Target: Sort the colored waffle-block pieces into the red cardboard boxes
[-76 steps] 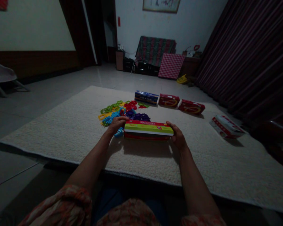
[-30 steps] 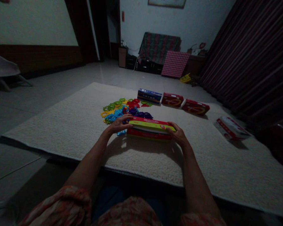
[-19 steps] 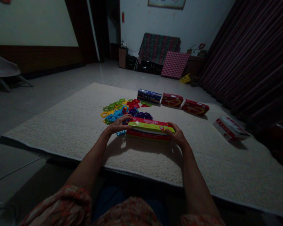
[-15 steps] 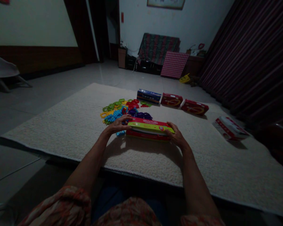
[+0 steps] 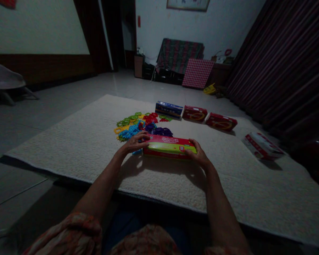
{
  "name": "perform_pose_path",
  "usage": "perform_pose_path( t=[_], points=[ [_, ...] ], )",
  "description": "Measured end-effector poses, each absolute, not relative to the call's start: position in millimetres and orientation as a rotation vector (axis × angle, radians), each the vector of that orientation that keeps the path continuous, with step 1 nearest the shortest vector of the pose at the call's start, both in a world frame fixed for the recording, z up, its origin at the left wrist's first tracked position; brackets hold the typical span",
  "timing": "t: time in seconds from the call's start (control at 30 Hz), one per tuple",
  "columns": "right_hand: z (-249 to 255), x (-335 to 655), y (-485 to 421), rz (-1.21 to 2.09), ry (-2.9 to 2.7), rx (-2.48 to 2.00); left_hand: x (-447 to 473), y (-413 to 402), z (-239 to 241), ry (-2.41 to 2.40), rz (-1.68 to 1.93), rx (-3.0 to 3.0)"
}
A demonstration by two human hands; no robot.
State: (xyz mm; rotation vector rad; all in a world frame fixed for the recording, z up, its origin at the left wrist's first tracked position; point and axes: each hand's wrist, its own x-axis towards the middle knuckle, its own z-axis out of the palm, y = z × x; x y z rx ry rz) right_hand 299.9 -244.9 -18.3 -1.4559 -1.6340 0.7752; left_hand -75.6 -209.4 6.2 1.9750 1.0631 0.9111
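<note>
Both arms reach forward; left hand (image 5: 134, 143) and right hand (image 5: 199, 156) grip the box (image 5: 168, 147) ends on the rug (image 5: 82, 141).

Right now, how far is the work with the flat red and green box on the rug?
Done: the flat red and green cardboard box looks shut, lid down on its base. In hand: the left hand and the right hand grip its two ends. Left: the heap of colourful plastic pieces lies loose on the cream rug, behind the box.
</note>
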Motion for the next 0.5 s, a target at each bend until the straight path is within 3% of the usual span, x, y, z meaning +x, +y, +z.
perform_pose_path(
  t=[0.23, 0.5],
  points=[
    [-18, 299, -242, 0.703, -1.636, -1.502, -71, -208, 7, 1.174, 0.839, 2.243],
    [-22, 298, -234, 0.604, -1.533, -1.5, -59, -210, 28, 1.08, 0.509, 2.45]
  ],
)
